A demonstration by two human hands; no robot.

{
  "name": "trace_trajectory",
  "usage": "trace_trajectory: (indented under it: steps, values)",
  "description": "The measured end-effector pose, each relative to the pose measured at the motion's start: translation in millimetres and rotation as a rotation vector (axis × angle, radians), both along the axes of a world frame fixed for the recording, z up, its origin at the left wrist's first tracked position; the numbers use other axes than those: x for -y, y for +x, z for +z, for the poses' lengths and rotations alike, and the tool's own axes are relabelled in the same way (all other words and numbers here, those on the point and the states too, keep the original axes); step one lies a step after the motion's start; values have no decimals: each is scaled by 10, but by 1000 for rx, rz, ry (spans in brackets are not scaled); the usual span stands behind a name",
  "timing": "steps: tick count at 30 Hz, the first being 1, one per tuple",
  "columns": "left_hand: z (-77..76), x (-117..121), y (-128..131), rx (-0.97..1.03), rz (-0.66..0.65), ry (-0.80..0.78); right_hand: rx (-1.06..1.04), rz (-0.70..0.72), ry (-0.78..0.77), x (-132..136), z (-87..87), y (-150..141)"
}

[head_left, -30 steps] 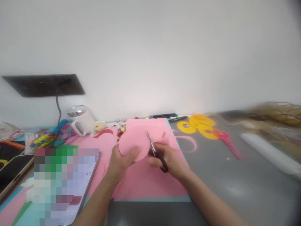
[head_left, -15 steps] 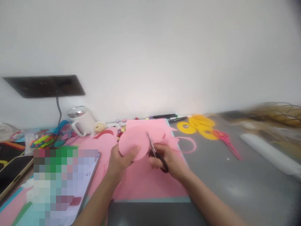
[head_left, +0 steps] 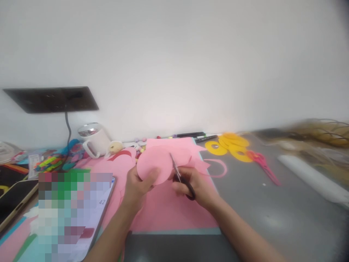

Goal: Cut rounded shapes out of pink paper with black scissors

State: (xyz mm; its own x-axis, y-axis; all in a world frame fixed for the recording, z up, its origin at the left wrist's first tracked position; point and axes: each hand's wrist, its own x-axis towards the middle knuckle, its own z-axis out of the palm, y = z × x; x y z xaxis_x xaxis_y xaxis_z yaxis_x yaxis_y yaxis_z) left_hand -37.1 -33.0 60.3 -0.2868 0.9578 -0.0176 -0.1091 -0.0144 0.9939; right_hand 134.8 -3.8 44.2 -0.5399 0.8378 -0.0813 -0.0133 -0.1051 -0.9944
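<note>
Between the thumb and fingers of my left hand (head_left: 141,183) is a round pink paper disc (head_left: 152,162), held up over the sheets. My right hand (head_left: 191,182) grips a pair of black-handled scissors (head_left: 187,187), fingers in the loops. The blades point up and away along the disc's right edge and look nearly closed; whether they touch the paper I cannot tell. A pink paper piece (head_left: 184,156) lies just behind the blades. Below both hands spreads a pink sheet (head_left: 177,218) with a pale blue edge under it.
Yellow paper rings (head_left: 231,142) and pink-handled scissors (head_left: 264,167) lie to the right, near a white roll (head_left: 313,180). Black pens (head_left: 191,134) rest along the wall. On the left are a white mug (head_left: 96,140), a lit phone (head_left: 98,214) and pink paper cut-outs (head_left: 111,169).
The disc in my left hand has shifted very slightly left. My right hand and the scissors stay almost where they were. The number on the phone went from 41 to 42.
</note>
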Motion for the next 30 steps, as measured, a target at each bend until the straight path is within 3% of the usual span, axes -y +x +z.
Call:
trace_trajectory:
  steps: [6,12,20,27,30]
  values:
    - [-11,-15,21,30,-6,12,-11,8,-2,11,13,-9]
    - [46,7,55,-78,-75,-7,-11,7,-7,10,20,-7]
    - [80,30,60,-80,-308,77,22,2,60,3,43,-3]
    - [74,29,67,-208,-170,-20,78,6,58,2,50,-2]
    - [70,33,76,-211,-174,-47,83,-6,78,-8,52,-1]
